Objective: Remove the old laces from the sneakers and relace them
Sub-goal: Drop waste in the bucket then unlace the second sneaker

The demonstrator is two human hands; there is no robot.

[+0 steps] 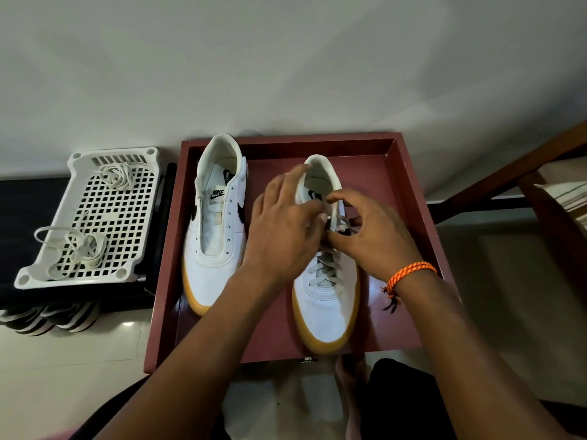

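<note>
- On the red tray, seen from the head camera, two white sneakers stand side by side with toes toward the person.
- Toward the tray's right side, the laced sneaker has its lace crossing the lower eyelets; both hands work at its upper eyelets.
- The left hand rests over the tongue, fingers bent toward the lace; whether it grasps a strand I cannot tell.
- The right hand pinches a lace strand near the top.
- Toward the tray's left side, the bare sneaker shows empty eyelets.
- Left of the tray, a white basket carries two loose lace bundles.
- Judged step: working the top rows of this shoe. Next calls for a steady pull through the eyelet without twisting the strand.
</note>
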